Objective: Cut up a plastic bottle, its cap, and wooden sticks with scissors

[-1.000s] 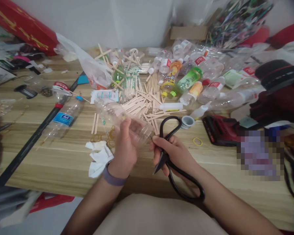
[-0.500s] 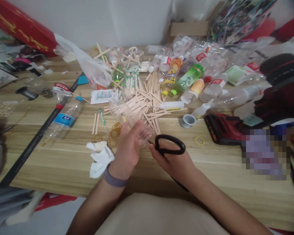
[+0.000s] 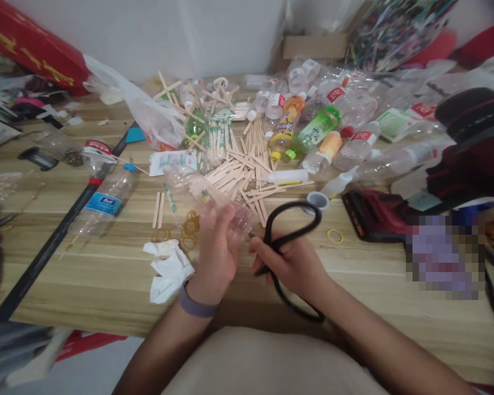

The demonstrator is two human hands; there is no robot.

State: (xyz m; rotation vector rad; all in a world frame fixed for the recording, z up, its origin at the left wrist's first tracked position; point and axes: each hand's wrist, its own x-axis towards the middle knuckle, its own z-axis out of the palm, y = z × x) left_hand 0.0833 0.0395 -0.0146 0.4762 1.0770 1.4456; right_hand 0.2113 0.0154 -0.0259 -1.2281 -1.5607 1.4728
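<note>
My left hand is closed around a clear plastic bottle, which slants up and to the left above the table. My right hand grips a pair of black-handled scissors near the pivot, with the two loops spread apart. The scissor tips meet the near end of the bottle beside my left fingers; how far they go in is hard to see. Crumpled white tissue and a heap of tan rubber bands lie just left of my left hand.
Wooden sticks are piled behind the bottle. Several drink bottles crowd the back right. A red-and-black power tool lies at right, near a small roll. At left are a blue-labelled bottle and a long black strip.
The scissor handles have swung wider apart, and the lower loop now shows below my right hand. The bottle has shifted slightly left and turned a little in my left hand.
</note>
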